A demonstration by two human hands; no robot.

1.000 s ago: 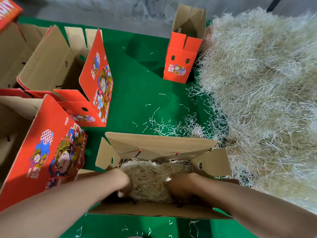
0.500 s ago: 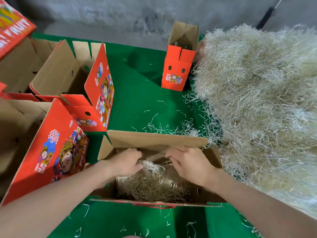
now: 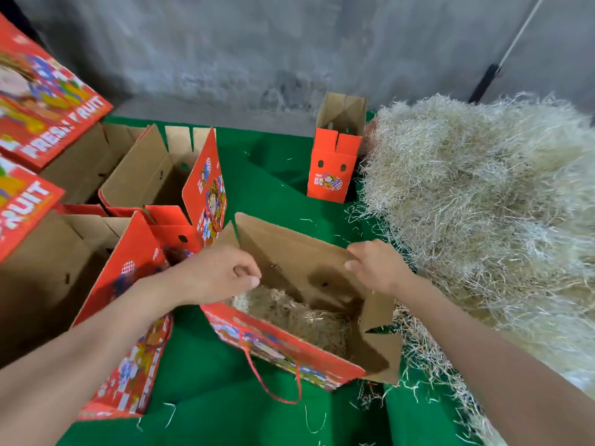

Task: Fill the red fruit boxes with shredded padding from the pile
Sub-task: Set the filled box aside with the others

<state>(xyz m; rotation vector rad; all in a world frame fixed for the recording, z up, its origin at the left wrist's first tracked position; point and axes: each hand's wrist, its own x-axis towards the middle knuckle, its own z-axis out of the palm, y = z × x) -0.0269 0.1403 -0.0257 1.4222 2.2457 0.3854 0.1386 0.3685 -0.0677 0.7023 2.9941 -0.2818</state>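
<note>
Hovering over the open red box (image 3: 289, 347) on the green cloth (image 3: 257, 413): left hand (image 3: 222, 275), fingers curled, thumb by index, grip unclear. Right hand (image 3: 376, 268) fingers bent at far flap rim, hold unclear. Padding (image 3: 289, 313) lies inside box; pile (image 3: 483, 204) just right.

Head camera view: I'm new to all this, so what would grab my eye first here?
The huge pale pile of shredded padding fills the right side of the green table. In the middle, the left hand and right hand reach to the top of an open red fruit box with some padding already at its bottom. More red boxes stand open at the left.
</note>
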